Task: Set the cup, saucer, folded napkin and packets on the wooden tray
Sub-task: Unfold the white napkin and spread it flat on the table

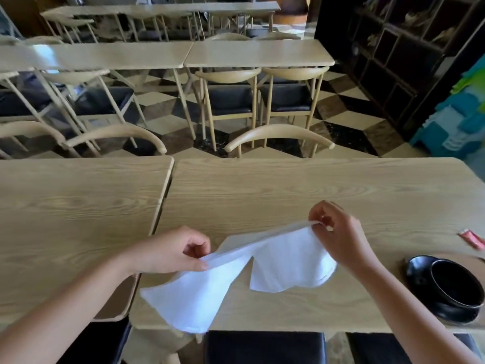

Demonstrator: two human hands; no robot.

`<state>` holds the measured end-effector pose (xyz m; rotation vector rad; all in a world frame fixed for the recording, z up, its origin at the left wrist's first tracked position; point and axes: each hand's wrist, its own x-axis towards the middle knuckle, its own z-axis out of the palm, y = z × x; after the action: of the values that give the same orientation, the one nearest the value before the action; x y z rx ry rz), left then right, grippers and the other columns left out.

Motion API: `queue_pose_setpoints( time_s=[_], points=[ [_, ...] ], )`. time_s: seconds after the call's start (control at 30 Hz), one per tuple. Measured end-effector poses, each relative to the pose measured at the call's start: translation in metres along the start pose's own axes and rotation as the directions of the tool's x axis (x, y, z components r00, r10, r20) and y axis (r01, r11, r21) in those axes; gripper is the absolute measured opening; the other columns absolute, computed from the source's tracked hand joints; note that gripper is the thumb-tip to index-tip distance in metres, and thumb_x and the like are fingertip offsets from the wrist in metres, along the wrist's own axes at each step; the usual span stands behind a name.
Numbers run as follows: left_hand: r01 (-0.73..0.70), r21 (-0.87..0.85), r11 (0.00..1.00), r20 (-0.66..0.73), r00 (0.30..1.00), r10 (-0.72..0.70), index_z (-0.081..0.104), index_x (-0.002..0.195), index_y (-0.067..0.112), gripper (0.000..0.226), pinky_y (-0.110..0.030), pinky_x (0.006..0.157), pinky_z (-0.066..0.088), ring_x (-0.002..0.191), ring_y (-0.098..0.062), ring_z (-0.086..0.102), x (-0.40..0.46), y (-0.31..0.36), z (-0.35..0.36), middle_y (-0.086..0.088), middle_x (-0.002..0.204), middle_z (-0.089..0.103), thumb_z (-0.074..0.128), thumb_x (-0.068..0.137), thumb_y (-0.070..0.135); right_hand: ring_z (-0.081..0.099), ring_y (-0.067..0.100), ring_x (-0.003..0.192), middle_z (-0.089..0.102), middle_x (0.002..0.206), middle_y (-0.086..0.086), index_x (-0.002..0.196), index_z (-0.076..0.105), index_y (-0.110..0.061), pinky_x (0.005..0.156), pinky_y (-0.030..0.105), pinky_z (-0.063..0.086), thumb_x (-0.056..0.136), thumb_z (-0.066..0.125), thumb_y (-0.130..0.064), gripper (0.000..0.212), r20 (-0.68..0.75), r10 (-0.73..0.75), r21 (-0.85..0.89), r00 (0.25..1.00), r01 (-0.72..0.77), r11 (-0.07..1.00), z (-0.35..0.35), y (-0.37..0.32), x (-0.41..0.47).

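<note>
Tabletop [288, 185]: lay front and centre; a second table [78, 195] stood just beside it on the left, a narrow gap between.
Napkin [236, 271]: was held above the near middle of the tabletop, its lower corners draping over the near edge.
Left hand [170, 252]: gripped the napkin's left end.
Right hand [338, 232]: gripped the napkin's right end, farther back.
Cup [454, 282]: sat in the saucer [420, 269], near right of the tabletop.
Packet [472, 239]: lay behind the cup at the right edge.
Chairs [278, 137]: stood behind the tabletop.

Matt wood table [288, 185] — glossy cup [456, 282]
</note>
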<state>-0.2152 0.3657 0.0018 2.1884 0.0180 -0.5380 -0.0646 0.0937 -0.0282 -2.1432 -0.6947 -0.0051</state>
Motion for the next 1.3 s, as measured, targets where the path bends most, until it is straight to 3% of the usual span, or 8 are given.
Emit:
queue_pose_setpoints(
  time_s=[0.2, 0.33, 0.5, 0.67, 0.77, 1.0, 1.17, 1.3],
  points=[
    [0.156, 0.369, 0.916, -0.040, 0.988, -0.152, 0.042, 0.048, 0.027, 0.035, -0.026, 0.053, 0.028, 0.048, -0.002, 0.035, 0.017, -0.053, -0.013, 0.013, 0.047, 0.042, 0.058, 0.073, 0.010, 0.057, 0.017, 0.071, 0.062, 0.073, -0.005, 0.069, 0.056, -0.026, 0.062, 0.021, 0.042, 0.078, 0.059, -0.004, 0.024, 0.382, 0.116, -0.194, 0.917, -0.043, 0.980, -0.005, 0.006, 0.031],
    [0.207, 0.386, 0.899, -0.378, 0.924, -0.050, 0.044, 0.051, 0.029, 0.041, -0.025, 0.055, 0.033, 0.058, -0.010, 0.045, 0.050, -0.046, -0.058, 0.007, 0.056, 0.048, 0.058, 0.078, 0.001, 0.054, 0.022, 0.075, 0.058, 0.078, 0.003, 0.081, 0.062, -0.013, 0.056, 0.026, 0.035, 0.081, 0.052, -0.003, 0.014, 0.268, 0.090, -0.336, 0.959, 0.005, 0.942, 0.003, 0.011, 0.086],
    [0.152, 0.435, 0.887, -0.787, 0.543, 0.293, 0.061, 0.075, 0.006, 0.012, -0.036, 0.062, 0.041, 0.072, -0.024, 0.053, 0.066, 0.007, -0.121, -0.006, 0.080, 0.055, 0.054, 0.083, 0.001, 0.050, 0.021, 0.072, 0.055, 0.088, 0.002, 0.086, 0.058, -0.008, 0.052, 0.025, 0.037, 0.086, 0.050, -0.008, 0.008, -0.131, -0.116, -0.419, 0.985, 0.051, 0.906, -0.028, -0.019, 0.142],
    [0.195, 0.704, 0.682, -0.709, 0.223, 0.669, 0.065, 0.084, 0.000, 0.018, -0.026, 0.065, 0.038, 0.082, -0.019, 0.050, 0.046, 0.032, -0.137, -0.014, 0.087, 0.062, 0.048, 0.086, 0.004, 0.048, 0.027, 0.053, 0.055, 0.076, 0.006, 0.079, 0.051, -0.006, 0.044, 0.029, 0.040, 0.083, 0.047, -0.002, 0.007, -0.322, -0.447, -0.527, 0.835, 0.234, 0.817, -0.060, -0.042, 0.149],
    [0.216, 0.770, 0.600, -0.633, 0.141, 0.761, 0.066, 0.081, -0.001, 0.016, -0.027, 0.073, 0.039, 0.080, -0.022, 0.050, 0.037, 0.018, -0.124, -0.018, 0.081, 0.062, 0.050, 0.085, -0.001, 0.042, 0.024, 0.043, 0.055, 0.065, 0.008, 0.074, 0.050, -0.006, 0.035, 0.026, 0.035, 0.078, 0.042, 0.000, 0.011, -0.222, -0.644, -0.624, 0.732, 0.401, 0.671, -0.067, -0.036, 0.137],
    [0.123, 0.803, 0.583, -0.563, 0.478, 0.674, 0.060, 0.076, 0.015, 0.016, -0.031, 0.072, 0.040, 0.077, -0.021, 0.050, 0.046, -0.099, 0.007, -0.007, 0.075, 0.063, 0.049, 0.084, 0.007, 0.038, 0.022, 0.039, 0.042, 0.057, 0.004, 0.078, 0.040, -0.016, 0.033, 0.024, 0.022, 0.069, 0.037, 0.000, 0.019, 0.313, -0.618, -0.621, 0.721, 0.648, 0.441, -0.019, 0.067, 0.043],
    [0.097, 0.660, 0.745, -0.537, 0.754, 0.378, 0.056, 0.068, 0.015, 0.018, -0.027, 0.064, 0.043, 0.068, -0.020, 0.057, 0.064, -0.167, 0.111, 0.000, 0.081, 0.055, 0.062, 0.063, -0.001, 0.047, 0.017, 0.037, 0.048, 0.059, -0.003, 0.079, 0.047, -0.021, 0.028, 0.024, 0.025, 0.048, 0.070, -0.003, 0.043, 0.502, -0.279, -0.593, 0.818, 0.561, 0.578, 0.036, 0.151, -0.029],
    [0.155, 0.459, 0.875, -0.546, 0.826, 0.140, 0.061, 0.073, 0.011, 0.029, -0.028, 0.065, 0.054, 0.075, -0.016, 0.065, 0.063, -0.201, 0.175, 0.003, 0.092, 0.060, 0.070, 0.058, -0.012, 0.049, 0.017, 0.036, 0.049, 0.060, -0.004, 0.080, 0.042, -0.023, 0.026, 0.027, 0.029, 0.035, 0.079, 0.002, 0.063, 0.520, -0.015, -0.625, 0.854, 0.392, 0.675, 0.071, 0.190, -0.082]
  ],
)
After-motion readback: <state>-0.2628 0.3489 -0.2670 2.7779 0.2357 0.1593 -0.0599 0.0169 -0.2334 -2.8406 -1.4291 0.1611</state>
